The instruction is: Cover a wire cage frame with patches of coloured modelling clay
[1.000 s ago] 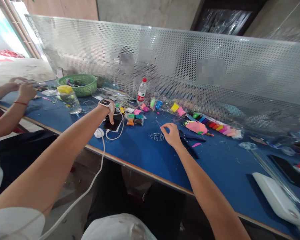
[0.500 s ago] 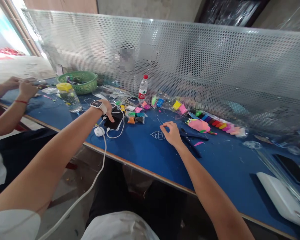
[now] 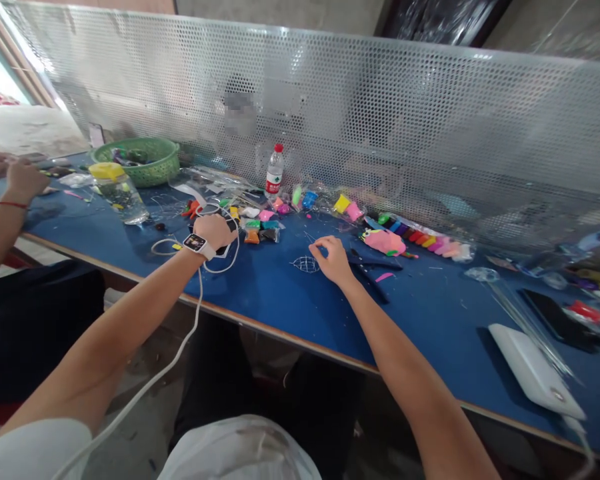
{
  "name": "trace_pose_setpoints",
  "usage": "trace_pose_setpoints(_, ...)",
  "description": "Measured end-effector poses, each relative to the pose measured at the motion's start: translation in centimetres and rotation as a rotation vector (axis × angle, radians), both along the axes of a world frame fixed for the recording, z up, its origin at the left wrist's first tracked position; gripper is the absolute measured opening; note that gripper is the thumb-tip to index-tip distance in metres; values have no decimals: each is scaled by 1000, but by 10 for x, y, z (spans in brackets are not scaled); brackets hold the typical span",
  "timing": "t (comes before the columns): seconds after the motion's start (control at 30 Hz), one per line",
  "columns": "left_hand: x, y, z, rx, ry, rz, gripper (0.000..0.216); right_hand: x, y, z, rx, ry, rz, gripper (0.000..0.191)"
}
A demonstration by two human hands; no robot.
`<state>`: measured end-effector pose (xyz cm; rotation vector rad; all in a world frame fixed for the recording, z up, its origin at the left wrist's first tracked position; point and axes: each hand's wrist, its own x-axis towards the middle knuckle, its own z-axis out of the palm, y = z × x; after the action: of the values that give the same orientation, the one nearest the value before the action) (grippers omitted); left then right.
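My left hand [image 3: 214, 233], with a white watch on the wrist, lies over a black phone-like device [image 3: 222, 251] with white cables around it. Its fingers point down and are mostly hidden, so their grip does not show. My right hand [image 3: 332, 260] pinches thumb and forefinger together at a thin wire [image 3: 308, 236]. Just left of those fingertips, a small leaf-shaped wire frame [image 3: 306, 265] with a grid inside lies on the blue table [image 3: 275, 300]. Dark-handled pliers [image 3: 373, 283] rest partly behind my right hand.
Clay packets [image 3: 253, 236], a water bottle [image 3: 275, 172] and a pink clay figure [image 3: 385, 241] line the back. Left stand a yellow-lidded jar [image 3: 123, 195] and green basket [image 3: 160, 163]. A white device [image 3: 533, 370] and black phone [image 3: 555, 317] lie right. A co-worker's hand [image 3: 24, 181] works far left.
The view has shifted, moving the scene slightly left. My left hand has moved nearer and covers more of the black device, uncovering an orange-red thing behind it. My right hand keeps its pinch.
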<state>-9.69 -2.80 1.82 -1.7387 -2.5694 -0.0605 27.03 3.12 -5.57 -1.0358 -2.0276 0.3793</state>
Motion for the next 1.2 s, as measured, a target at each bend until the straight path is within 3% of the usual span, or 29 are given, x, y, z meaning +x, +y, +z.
trace_pose_setpoints(0.3, 7, -32, 10, 7, 1, 8, 74, -1, -3, 3, -13, 7, 16, 64)
trace_pose_setpoints(0.47, -10, -53, -7, 86, -106, -5, 82, -2, -3, 1, -19, 3, 37, 63)
trace_pose_setpoints(0.57, -30, -61, -25, 226, -260, -35, 72, -2, -2, 0, -30, -1, 43, 63)
trace_pose_setpoints(0.73, -50, -64, -46, 465, -547, 39, 60, -2, -2, 0, -56, -11, 48, 63)
trace_pose_setpoints(1.2, -54, -67, -46, 483, -590, 10, 37, 0, -3, 2, -51, 5, 39, 65)
